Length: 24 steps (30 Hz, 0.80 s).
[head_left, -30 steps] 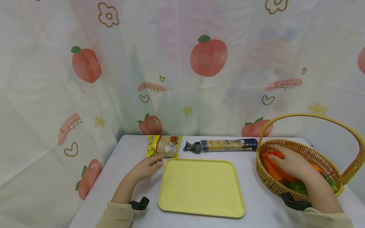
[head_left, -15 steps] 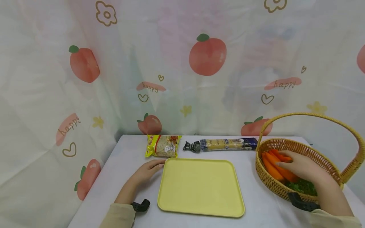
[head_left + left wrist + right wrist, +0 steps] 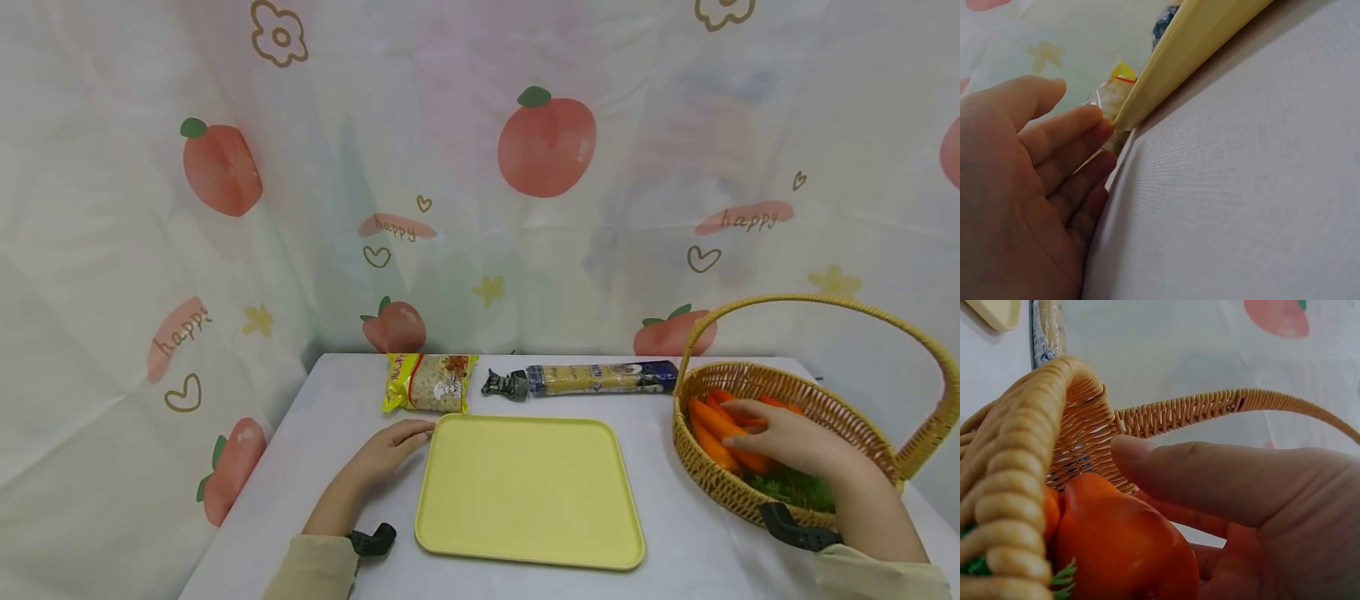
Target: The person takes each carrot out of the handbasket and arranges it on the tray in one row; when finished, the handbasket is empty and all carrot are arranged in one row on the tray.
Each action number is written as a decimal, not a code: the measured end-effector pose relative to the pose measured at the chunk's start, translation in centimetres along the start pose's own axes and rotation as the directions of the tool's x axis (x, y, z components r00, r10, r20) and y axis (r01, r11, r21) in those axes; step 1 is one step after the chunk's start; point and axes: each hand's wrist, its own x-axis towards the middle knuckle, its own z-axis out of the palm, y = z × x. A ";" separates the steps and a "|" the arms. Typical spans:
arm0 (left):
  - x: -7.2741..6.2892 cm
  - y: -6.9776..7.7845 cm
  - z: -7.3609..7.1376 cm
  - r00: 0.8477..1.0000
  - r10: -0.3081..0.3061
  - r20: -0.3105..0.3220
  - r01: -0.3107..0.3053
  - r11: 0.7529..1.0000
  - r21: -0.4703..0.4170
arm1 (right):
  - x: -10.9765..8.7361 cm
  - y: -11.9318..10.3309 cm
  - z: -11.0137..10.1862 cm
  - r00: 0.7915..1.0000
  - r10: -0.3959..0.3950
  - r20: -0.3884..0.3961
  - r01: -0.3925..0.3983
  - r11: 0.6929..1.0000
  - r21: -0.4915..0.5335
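My left hand (image 3: 386,454) lies by the far left corner of a yellow tray (image 3: 528,492), its relaxed fingertips touching the rim. The left wrist view shows that hand (image 3: 1041,156) with loosely bent fingers beside the tray edge (image 3: 1179,62). On the right, my right hand (image 3: 798,442) reaches into a wicker basket (image 3: 686,450) and grips an orange carrot (image 3: 708,419) between thumb and fingers. Seen from the right wrist, the thumb (image 3: 1191,472) passes above a carrot (image 3: 1122,537); the fingers are partly hidden behind it. More carrots and green leaves (image 3: 798,487) lie in the basket.
Behind the tray lie a yellow-ended clear bag of pale grains (image 3: 435,383) and a long blue-and-yellow packet (image 3: 600,379) with a dark twisted end. The basket's tall handle (image 3: 810,298) arches over my right hand. A printed curtain (image 3: 465,208) hangs behind the table.
My left hand has come slightly forward onto the tray's corner. My right hand has drawn back a little within the basket and closed on a carrot, and the carrots have shifted.
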 end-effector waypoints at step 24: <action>0.1 -0.2 0.6 0.999 0.031 0.020 -0.034 0.988 0.149 | 0.2 0.1 0.2 0.997 0.023 -0.073 -0.024 1.000 -0.014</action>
